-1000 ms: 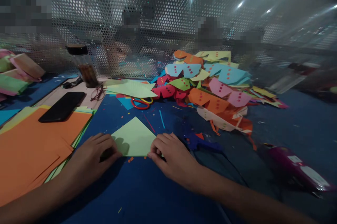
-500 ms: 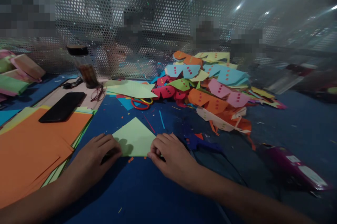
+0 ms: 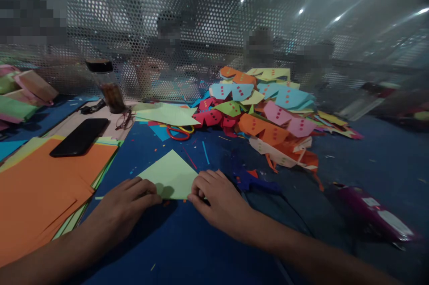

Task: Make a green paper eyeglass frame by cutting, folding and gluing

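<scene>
A pale green sheet of paper point(image 3: 172, 173), folded to a triangle with its peak pointing away from me, lies flat on the blue table. My left hand point(image 3: 136, 198) is closed at its left part, thumb and curled fingers together along the near folded edge. At the right corner, my right hand point(image 3: 214, 198) pinches the same edge with bent fingers. Both hands cover the paper's lower corners, though a thin green tip pokes out left of my left hand.
Orange paper sheets point(image 3: 30, 191) and a black phone point(image 3: 80, 137) lie left. Behind are a bottle point(image 3: 112, 93), glasses point(image 3: 124, 117) and red-handled scissors point(image 3: 178, 134). Right are folded paper pieces point(image 3: 264, 128), a blue glue gun point(image 3: 250, 180) with its cord, and a purple pouch point(image 3: 375, 211).
My left hand has slid slightly right and nearer along the folded edge. A thin green paper tip now shows on its left. My right hand stays in place.
</scene>
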A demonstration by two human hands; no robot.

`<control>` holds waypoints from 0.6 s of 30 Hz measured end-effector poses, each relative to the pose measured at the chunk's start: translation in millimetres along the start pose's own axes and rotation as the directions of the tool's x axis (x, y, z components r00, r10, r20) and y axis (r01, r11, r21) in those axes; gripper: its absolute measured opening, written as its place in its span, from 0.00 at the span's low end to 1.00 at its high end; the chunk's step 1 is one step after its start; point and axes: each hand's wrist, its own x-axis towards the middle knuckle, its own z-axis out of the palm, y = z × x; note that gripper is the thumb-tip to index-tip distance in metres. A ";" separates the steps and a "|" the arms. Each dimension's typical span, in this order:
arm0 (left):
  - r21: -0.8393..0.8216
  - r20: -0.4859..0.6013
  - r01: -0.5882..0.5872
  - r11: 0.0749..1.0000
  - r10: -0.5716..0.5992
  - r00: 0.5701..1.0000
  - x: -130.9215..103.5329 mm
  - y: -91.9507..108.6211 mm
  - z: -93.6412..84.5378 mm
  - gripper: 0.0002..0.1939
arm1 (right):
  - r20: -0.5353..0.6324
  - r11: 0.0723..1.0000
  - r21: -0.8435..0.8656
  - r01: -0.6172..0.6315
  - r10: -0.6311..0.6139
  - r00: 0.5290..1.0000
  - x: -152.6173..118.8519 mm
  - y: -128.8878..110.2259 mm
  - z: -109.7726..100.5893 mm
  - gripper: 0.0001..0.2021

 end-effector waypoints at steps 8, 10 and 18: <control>0.027 0.002 -0.026 0.999 0.026 1.000 1.0 -0.5 -1.5 0.20 | 0.000 1.000 0.002 0.010 -0.010 1.000 0.2 0.2 0.1 0.07; 0.012 -0.013 -0.030 0.999 0.030 0.999 0.9 -1.1 -0.8 0.20 | 0.003 1.000 0.008 0.012 -0.012 1.000 0.2 0.6 0.4 0.07; -0.190 0.015 0.170 0.967 -0.171 0.985 8.7 2.7 -2.1 0.09 | 0.012 1.000 0.022 0.007 -0.008 1.000 1.0 0.9 0.2 0.06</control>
